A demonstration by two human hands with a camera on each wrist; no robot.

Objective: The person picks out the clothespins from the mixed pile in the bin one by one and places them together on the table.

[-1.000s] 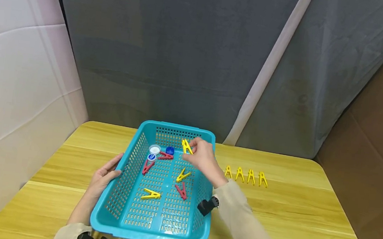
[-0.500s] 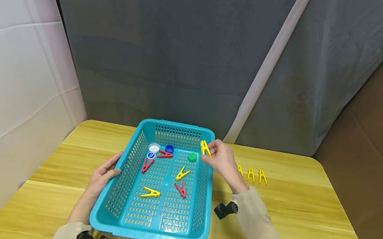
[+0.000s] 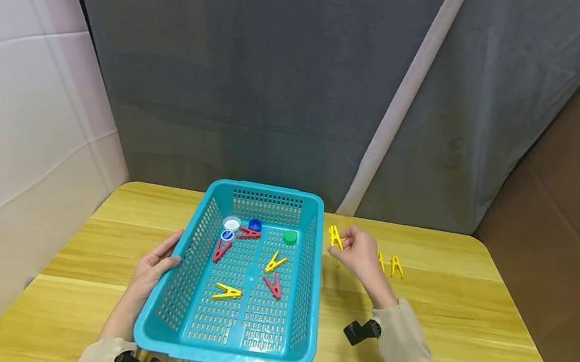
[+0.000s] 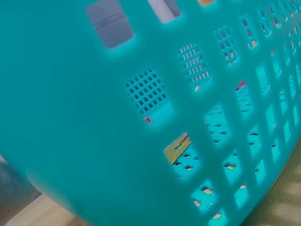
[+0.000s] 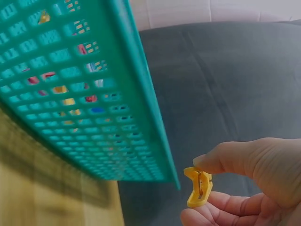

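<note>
My right hand [image 3: 362, 256] pinches a yellow clothespin [image 3: 335, 237] between thumb and fingers, just right of the teal basket [image 3: 312, 339]. The right wrist view shows this yellow clothespin [image 5: 199, 186] end-on, beside the basket wall [image 5: 134, 84]. My left hand [image 3: 153, 267] grips the basket's left rim, thumb on top. Inside lie yellow clothespins [image 3: 227, 292], red clothespins [image 3: 273, 286], a green cap [image 3: 290, 238], a blue cap [image 3: 255, 225] and two whitish caps [image 3: 232, 223]. In the left wrist view the basket wall [image 4: 70, 103] fills most of the frame.
More yellow clothespins [image 3: 396, 266] stand in a row on the wooden table [image 3: 446, 318], right of the basket; some are partly hidden by my right hand. A grey curtain [image 3: 253, 81] hangs behind the table, with pale and brown sheets at the sides.
My right hand has moved right with the yellow clothespin, from above the basket to past its right rim. This uncovered the green cap inside. My left hand keeps its grip on the rim.
</note>
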